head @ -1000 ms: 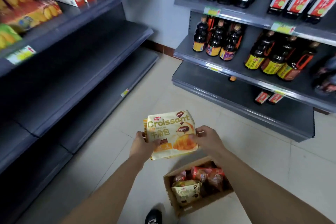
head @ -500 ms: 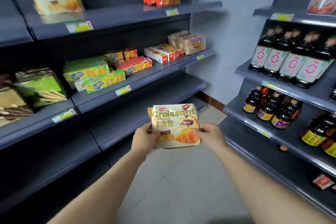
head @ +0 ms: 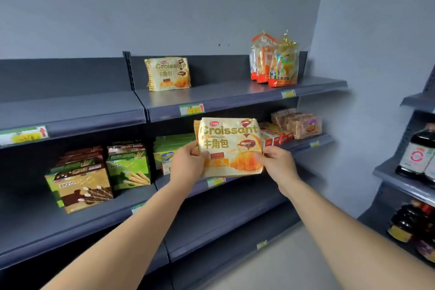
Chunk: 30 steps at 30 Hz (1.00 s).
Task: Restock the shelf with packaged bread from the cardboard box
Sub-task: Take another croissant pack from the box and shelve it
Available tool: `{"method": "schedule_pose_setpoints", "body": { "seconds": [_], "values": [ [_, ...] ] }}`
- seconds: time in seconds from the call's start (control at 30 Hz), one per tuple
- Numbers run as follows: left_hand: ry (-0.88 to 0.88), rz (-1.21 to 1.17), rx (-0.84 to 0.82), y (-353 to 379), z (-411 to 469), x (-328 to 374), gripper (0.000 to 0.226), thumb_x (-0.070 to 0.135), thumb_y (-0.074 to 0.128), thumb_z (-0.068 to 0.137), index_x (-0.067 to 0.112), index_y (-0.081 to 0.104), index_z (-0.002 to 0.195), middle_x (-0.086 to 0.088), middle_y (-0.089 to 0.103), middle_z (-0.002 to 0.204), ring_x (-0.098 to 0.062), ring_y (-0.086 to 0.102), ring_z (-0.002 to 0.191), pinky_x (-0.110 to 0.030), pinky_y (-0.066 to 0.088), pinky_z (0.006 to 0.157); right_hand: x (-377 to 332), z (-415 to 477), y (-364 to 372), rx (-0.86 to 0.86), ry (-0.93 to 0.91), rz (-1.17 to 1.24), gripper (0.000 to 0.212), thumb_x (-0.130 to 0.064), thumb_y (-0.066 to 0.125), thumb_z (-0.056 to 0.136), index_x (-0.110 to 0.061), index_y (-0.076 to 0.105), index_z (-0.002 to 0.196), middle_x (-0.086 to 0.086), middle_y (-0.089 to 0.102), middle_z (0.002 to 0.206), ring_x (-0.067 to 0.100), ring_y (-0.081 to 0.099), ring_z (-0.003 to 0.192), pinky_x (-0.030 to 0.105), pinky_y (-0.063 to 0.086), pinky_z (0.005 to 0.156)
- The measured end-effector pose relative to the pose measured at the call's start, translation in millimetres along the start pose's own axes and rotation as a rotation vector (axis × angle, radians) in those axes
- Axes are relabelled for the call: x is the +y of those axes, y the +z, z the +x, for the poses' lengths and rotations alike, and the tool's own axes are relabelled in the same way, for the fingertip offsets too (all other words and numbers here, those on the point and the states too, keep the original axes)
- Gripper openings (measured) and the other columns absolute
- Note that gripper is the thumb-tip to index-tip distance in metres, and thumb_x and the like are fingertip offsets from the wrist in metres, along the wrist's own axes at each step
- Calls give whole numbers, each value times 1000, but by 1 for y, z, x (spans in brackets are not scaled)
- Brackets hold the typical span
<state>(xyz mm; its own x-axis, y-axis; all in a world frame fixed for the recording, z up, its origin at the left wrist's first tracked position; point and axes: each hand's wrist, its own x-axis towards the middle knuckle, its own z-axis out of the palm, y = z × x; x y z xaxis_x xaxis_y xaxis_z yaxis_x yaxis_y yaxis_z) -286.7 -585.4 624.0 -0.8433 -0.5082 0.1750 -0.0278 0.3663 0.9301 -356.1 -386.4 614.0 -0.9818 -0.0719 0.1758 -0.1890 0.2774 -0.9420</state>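
I hold a cream and yellow croissant pack (head: 229,146) upright in front of the dark grey shelving. My left hand (head: 187,163) grips its left edge and my right hand (head: 279,163) grips its lower right corner. A second pack seems to sit behind it, only its left edge showing. Another croissant pack (head: 168,73) stands upright on the top shelf (head: 235,99), above and left of the held one. The cardboard box is out of view.
Clear bags of snacks (head: 274,61) stand at the top shelf's right end. The second shelf carries green and brown biscuit boxes (head: 98,172), red boxes (head: 274,135) and wrapped cakes (head: 297,122). Dark sauce bottles (head: 417,155) fill a rack on the right. Lower shelves are bare.
My view has swung up from the box on the floor to the upper shelves. Both hands have lifted the pack from waist height to the second shelf's level.
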Motion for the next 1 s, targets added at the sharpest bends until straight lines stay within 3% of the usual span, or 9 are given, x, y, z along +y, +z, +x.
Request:
{"method": "schedule_pose_setpoints", "body": {
  "seconds": [0.17, 0.27, 0.4, 0.5, 0.67, 0.8, 0.93, 1.0],
  "values": [
    [69, -18, 91, -33, 49, 27, 11, 16, 60, 92, 23, 67, 98, 8, 59, 70, -13, 58, 65, -20, 44, 47, -40, 52, 30, -29, -129, 11, 41, -25, 71, 86, -8, 64, 123, 0, 65, 118, 13, 57, 107, 31, 47, 91],
    [106, 4, 167, -45, 79, 43, 9, 21, 61, 92, 23, 67, 99, 8, 62, 74, -11, 58, 67, -23, 44, 55, -63, 89, 45, -39, -209, 23, 42, -27, 71, 87, -9, 65, 123, 2, 65, 121, 14, 58, 110, 31, 47, 92],
    [105, 8, 238, -56, 117, 59, 17, 23, 63, 91, 21, 69, 107, 4, 72, 95, -17, 69, 84, -37, 59, 74, -89, 138, 64, -79, -260, 53, 41, -30, 73, 84, -9, 68, 119, 2, 67, 120, 18, 60, 114, 35, 48, 97],
    [104, -5, 278, -61, 143, 64, 15, 18, 62, 92, 23, 67, 106, 3, 71, 94, -18, 70, 82, -37, 61, 68, -104, 168, 81, -127, -285, 57, 40, -26, 71, 87, -9, 65, 123, 3, 63, 126, 18, 56, 119, 31, 45, 96],
    [106, 38, 345, -69, 188, 68, 17, 13, 56, 95, 27, 65, 93, 10, 66, 79, -7, 59, 61, -16, 49, 44, -118, 213, 109, -198, -285, 66, 37, -16, 65, 92, -9, 62, 128, 3, 59, 134, 18, 51, 125, 24, 38, 91],
    [98, 41, 360, -73, 231, 63, 15, 14, 57, 95, 28, 63, 95, 11, 65, 80, -6, 58, 67, -23, 51, 55, -121, 248, 136, -215, -303, 53, 38, -14, 64, 92, -10, 61, 129, 4, 58, 135, 19, 51, 126, 27, 41, 93],
    [69, 29, 321, -74, 277, 52, 20, 11, 59, 92, 29, 66, 88, 9, 69, 84, -17, 67, 84, -41, 58, 79, -119, 287, 159, -218, -300, 31, 39, -13, 65, 91, -9, 61, 129, 5, 59, 134, 21, 54, 123, 27, 43, 90],
    [61, 49, 302, -74, 299, 46, 14, 14, 60, 93, 24, 69, 95, 6, 71, 85, -17, 66, 81, -43, 57, 80, -118, 305, 169, -223, -283, 12, 39, -11, 66, 90, -9, 61, 128, 5, 60, 133, 21, 54, 122, 26, 43, 89]
  ]
}}
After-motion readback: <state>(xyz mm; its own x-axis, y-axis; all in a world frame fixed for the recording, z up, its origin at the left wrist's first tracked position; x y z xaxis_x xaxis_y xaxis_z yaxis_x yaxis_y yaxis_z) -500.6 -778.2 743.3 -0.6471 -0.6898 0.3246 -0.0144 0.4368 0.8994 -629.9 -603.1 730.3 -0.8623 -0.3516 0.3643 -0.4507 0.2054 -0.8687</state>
